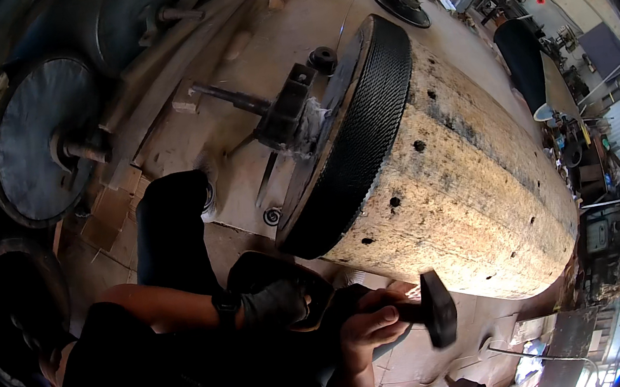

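My right hand, bare, is closed around the handle of a hammer. Its dark, slightly blurred head is beside the lower edge of a large wooden drum. Several dark holes dot the drum's pale boards, and a black textured rubber strip wraps its near-left end. My left hand wears a dark glove and has a watch at the wrist. It rests low by a dark shallow container, fingers curled; what they hold is too dark to make out.
A shaft with a dark metal block sticks out of the drum's end. Metal-faced rollers and wooden beams lie to the left. A black reel is on the floor beyond. Machinery and clutter line the right wall.
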Available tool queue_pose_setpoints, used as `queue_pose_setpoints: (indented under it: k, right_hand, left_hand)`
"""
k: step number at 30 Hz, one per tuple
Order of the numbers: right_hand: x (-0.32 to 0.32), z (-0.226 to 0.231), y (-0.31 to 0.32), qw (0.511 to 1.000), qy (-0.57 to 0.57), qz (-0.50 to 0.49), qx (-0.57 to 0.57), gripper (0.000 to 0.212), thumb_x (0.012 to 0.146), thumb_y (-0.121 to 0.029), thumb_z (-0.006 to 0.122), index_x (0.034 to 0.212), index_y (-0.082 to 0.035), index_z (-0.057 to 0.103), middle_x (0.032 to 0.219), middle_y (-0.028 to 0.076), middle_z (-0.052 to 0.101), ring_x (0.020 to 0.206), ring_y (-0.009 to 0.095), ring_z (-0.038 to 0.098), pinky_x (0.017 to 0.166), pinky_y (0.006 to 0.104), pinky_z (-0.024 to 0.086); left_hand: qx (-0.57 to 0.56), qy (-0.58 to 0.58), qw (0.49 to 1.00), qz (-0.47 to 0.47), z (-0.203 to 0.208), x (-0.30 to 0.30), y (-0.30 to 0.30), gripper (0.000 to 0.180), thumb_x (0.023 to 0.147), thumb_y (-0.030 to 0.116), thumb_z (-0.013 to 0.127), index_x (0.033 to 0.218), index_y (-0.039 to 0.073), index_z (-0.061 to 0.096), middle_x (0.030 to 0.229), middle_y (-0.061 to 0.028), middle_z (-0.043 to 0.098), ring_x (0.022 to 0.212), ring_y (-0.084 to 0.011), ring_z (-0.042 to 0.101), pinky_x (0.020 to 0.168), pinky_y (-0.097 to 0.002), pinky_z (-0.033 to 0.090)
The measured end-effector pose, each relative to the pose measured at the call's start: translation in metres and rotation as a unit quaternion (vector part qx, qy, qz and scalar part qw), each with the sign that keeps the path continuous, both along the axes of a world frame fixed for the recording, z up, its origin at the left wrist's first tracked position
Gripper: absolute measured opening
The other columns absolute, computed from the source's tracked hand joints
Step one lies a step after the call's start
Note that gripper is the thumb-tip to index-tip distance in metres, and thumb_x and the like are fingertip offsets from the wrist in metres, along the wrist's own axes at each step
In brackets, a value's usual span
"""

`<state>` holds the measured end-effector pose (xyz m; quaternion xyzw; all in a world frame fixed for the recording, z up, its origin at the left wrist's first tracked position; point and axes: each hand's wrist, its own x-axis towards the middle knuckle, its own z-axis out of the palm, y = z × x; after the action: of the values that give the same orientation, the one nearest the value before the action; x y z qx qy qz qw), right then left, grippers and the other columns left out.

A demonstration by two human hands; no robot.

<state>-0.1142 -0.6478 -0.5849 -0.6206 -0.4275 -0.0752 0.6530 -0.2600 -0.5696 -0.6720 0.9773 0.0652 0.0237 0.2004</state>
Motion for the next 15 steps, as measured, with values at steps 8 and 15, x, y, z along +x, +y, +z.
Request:
queue_pose_setpoints:
  k: [8,15]
  right_hand:
    - [-0.006,0.005,-0.001,0.994,0.013,0.016,-0.104,0.033,0.102,-0.027,0.048,0.088,0.003,0.052,0.062,0.008,0.052,0.051,0.017,0.049,0.047,0.0313,0.038]
    - [-0.002,0.002,0.010,0.958,0.022,-0.046,-0.284,0.026,0.101,-0.019,0.053,0.090,0.005,0.053,0.058,0.013,0.055,0.050,0.024,0.057,0.045,0.0366,0.041]
  left_hand:
    - [-0.120,-0.141,0.982,-0.049,-0.015,0.000,-0.006,0.022,0.094,0.022,0.061,0.093,0.000,0.063,0.076,-0.0168,0.062,0.069,-0.0328,0.062,0.061,-0.0423,0.049]
    - [-0.121,-0.158,0.977,-0.077,-0.017,0.002,0.000,0.025,0.098,0.018,0.053,0.098,-0.002,0.067,0.080,-0.0165,0.067,0.071,-0.0307,0.065,0.065,-0.0404,0.052]
